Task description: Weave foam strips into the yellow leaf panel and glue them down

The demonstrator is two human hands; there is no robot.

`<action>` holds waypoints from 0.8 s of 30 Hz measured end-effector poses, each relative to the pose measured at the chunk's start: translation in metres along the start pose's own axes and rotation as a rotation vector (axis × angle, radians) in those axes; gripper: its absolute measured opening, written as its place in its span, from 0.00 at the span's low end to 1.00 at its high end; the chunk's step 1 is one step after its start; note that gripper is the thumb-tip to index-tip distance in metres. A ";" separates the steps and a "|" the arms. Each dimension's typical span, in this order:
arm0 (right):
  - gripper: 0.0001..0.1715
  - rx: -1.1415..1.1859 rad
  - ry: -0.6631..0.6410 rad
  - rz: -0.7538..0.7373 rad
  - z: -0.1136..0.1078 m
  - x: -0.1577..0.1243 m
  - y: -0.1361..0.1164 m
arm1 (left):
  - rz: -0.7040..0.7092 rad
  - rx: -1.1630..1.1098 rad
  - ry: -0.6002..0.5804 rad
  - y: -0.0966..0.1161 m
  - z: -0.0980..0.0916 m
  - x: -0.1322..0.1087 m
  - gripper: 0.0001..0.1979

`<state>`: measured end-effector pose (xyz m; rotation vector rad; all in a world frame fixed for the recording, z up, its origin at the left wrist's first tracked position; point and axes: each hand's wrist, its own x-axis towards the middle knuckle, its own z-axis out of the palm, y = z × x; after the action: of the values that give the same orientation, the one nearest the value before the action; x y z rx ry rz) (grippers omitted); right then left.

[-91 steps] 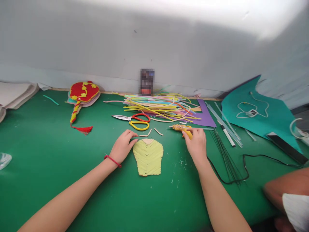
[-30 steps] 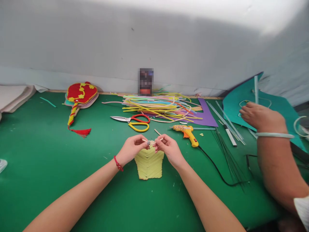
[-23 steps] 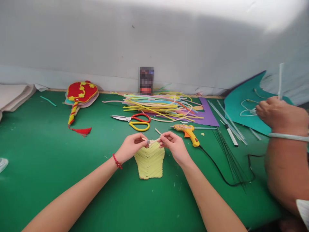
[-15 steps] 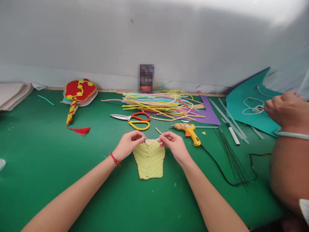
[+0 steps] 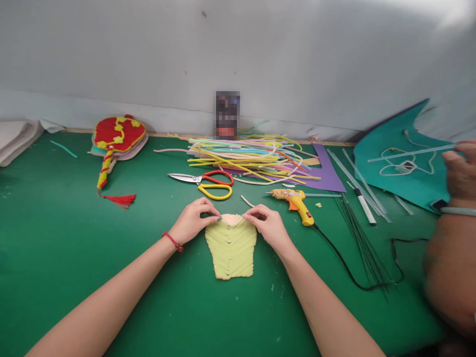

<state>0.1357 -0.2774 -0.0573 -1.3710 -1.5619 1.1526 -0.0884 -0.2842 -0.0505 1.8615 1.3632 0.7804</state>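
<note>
A flat yellow-green panel (image 5: 229, 253), built of pipe cleaners laid in a V pattern, lies on the green table. Pale pinkish pipe cleaner (image 5: 231, 219) runs along its top edge. My left hand (image 5: 197, 218) is closed in a pinch on the pale strip at the panel's top left corner. At the top right corner my right hand (image 5: 266, 223) pinches the same strip, whose free end (image 5: 246, 201) sticks out behind the fingers. Scissors (image 5: 208, 183) with one red and one yellow handle lie just beyond. A yellow glue gun (image 5: 293, 202) rests right of my right hand.
Behind lie a heap of coloured pipe cleaners (image 5: 238, 153) and a purple sheet (image 5: 330, 173). A red-and-yellow fan (image 5: 119, 136) is at left. Glue sticks (image 5: 366, 183), a marker (image 5: 365, 206), dark wires (image 5: 360, 243) and a teal sheet (image 5: 401, 183) lie right, near another person's hand (image 5: 461, 171).
The pale strip has come down against the panel's top edge, my hands staying at its two ends. The other person's hand has shifted right and now holds a clear stick.
</note>
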 end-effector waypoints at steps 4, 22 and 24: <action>0.11 -0.043 -0.010 -0.002 0.001 0.000 0.000 | -0.013 0.022 -0.003 0.000 0.001 0.000 0.05; 0.08 -0.162 0.068 0.009 0.009 -0.001 -0.002 | -0.037 0.063 0.023 -0.003 0.004 0.002 0.04; 0.08 -0.171 0.074 0.006 0.009 -0.002 -0.002 | -0.034 0.063 0.025 -0.003 0.005 0.002 0.05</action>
<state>0.1265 -0.2806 -0.0578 -1.5122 -1.6341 0.9783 -0.0854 -0.2825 -0.0552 1.8773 1.4462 0.7536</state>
